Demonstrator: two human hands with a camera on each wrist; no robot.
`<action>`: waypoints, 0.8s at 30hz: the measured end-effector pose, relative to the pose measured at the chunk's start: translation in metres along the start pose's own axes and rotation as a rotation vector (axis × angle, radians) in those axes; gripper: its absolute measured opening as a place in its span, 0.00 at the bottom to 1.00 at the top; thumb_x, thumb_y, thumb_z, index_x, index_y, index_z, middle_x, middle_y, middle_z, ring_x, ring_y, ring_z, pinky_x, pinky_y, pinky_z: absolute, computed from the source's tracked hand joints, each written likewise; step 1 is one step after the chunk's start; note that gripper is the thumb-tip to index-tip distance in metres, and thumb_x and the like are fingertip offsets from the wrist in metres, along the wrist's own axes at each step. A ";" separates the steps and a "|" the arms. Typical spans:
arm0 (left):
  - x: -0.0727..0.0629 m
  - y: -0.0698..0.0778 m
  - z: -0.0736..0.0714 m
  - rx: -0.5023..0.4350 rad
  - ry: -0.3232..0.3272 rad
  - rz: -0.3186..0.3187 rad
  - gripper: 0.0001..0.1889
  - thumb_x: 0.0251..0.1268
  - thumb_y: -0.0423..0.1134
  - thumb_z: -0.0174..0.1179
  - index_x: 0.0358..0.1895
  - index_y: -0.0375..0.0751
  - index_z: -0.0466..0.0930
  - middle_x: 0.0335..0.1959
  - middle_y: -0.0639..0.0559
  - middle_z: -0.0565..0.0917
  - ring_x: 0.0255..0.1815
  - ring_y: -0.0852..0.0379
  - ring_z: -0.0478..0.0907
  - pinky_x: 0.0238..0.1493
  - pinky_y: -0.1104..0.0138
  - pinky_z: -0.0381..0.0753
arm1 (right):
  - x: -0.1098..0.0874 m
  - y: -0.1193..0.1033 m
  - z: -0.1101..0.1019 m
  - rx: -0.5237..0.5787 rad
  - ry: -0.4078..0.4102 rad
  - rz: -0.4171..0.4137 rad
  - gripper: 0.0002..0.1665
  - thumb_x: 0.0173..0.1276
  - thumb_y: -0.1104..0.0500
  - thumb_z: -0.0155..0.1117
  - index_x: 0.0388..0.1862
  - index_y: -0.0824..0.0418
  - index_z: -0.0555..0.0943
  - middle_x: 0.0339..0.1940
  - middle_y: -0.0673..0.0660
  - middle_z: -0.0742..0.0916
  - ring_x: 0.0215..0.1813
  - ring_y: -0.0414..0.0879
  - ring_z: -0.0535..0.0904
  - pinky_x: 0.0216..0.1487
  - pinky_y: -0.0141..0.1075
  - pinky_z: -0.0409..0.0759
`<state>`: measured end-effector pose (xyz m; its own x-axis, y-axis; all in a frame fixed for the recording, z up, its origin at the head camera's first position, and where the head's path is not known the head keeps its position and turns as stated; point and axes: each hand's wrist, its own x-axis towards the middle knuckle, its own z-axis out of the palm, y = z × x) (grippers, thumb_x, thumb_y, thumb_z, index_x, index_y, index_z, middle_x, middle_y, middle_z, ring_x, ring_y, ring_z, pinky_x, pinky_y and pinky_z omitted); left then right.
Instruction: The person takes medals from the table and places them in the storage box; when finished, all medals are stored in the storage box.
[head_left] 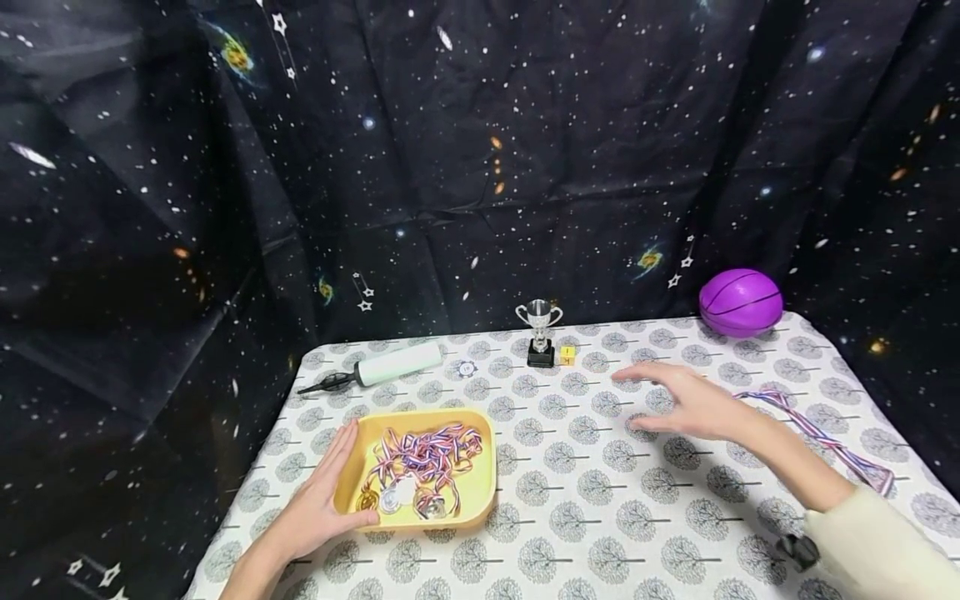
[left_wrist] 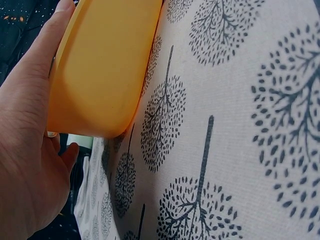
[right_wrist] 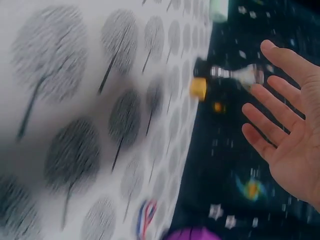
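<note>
My left hand (head_left: 322, 504) rests against the near left corner of a yellow basin (head_left: 489, 483). Its fingers lie fairly straight along the left wall, and the thumb is on the front rim. In the left wrist view, the basin's smooth outer wall (left_wrist: 105, 65) fills the space beside the thumb. Several medals (head_left: 390, 498) with tangled red, white and blue ribbons (head_left: 427, 454) lie inside. Raised over the right half of the table, my right hand (head_left: 690, 404) holds nothing, fingers and thumb apart. Beyond its wrist lies another striped ribbon (head_left: 817, 437), partly hidden by the forearm.
At the back stand a silver trophy cup (head_left: 540, 333) and a yellow block (head_left: 567, 356). A white hand pump (head_left: 397, 364) with a black nozzle and a small round token (head_left: 467, 368) lie to their left. A purple ball (head_left: 741, 302) sits at the back right corner.
</note>
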<state>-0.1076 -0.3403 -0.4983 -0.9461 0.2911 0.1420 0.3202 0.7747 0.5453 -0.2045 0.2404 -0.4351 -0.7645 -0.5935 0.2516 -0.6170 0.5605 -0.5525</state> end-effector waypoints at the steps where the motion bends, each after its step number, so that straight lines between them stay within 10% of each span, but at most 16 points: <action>1: 0.000 0.000 0.000 -0.001 0.000 0.000 0.71 0.49 0.59 0.82 0.89 0.44 0.39 0.89 0.49 0.39 0.87 0.35 0.40 0.77 0.29 0.49 | -0.008 0.003 -0.005 -0.006 0.020 0.011 0.40 0.63 0.50 0.82 0.72 0.58 0.79 0.67 0.56 0.85 0.66 0.59 0.81 0.67 0.64 0.78; 13: 0.001 0.001 0.000 -0.010 -0.002 -0.012 0.71 0.50 0.59 0.82 0.89 0.45 0.40 0.89 0.49 0.39 0.88 0.35 0.40 0.79 0.34 0.47 | -0.113 0.054 -0.043 -0.144 0.253 0.132 0.42 0.56 0.55 0.88 0.70 0.50 0.82 0.64 0.50 0.87 0.58 0.29 0.79 0.57 0.19 0.74; 24: 0.000 0.001 0.000 -0.011 -0.002 -0.003 0.71 0.49 0.59 0.82 0.88 0.42 0.40 0.89 0.48 0.39 0.87 0.34 0.40 0.76 0.28 0.50 | -0.203 0.097 -0.049 -0.215 0.358 0.295 0.42 0.42 0.58 0.93 0.59 0.54 0.85 0.51 0.18 0.77 0.44 0.20 0.76 0.36 0.19 0.75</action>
<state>-0.1075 -0.3393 -0.4973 -0.9469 0.2902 0.1385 0.3169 0.7690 0.5551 -0.1183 0.4435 -0.5011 -0.9049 -0.1783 0.3866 -0.3609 0.8027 -0.4747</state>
